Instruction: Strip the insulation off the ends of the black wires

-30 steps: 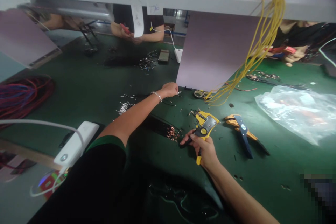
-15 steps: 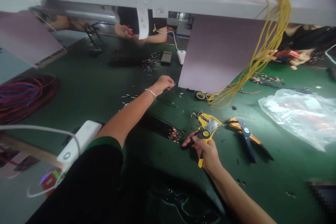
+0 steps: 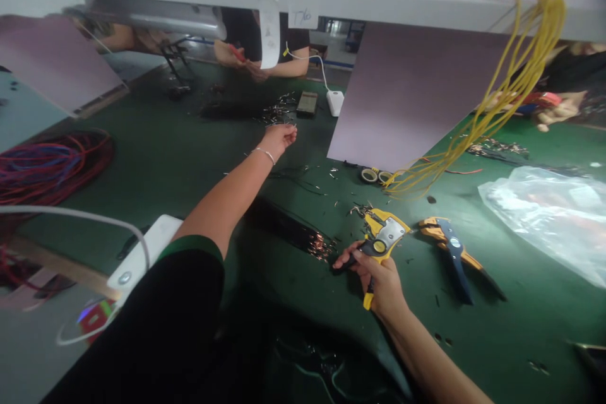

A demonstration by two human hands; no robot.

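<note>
Left hand: the left hand (image 3: 280, 137) is stretched far out over the green table (image 3: 156, 158), fingers curled loosely; I cannot tell whether it holds anything.
Right hand: the right hand (image 3: 379, 278) is closed around the handles of the yellow wire stripper (image 3: 381, 240).
Stripper: near the table's front edge, long axis running away from the person, head pointing up and slightly left.
Spare pliers: a second pair of pliers (image 3: 452, 252) lies just to the right.
Bag: a clear plastic bag (image 3: 549, 214) lies at far right; its contents are unclear.

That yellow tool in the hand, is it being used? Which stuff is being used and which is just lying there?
In use:
- yellow wire stripper, gripped by the right hand
- left hand, raised with fingers curled; what it pinches is too small to tell

Lying about:
- second stripper with blue handle
- plastic bag
- tape rolls
- red wire coil
</note>
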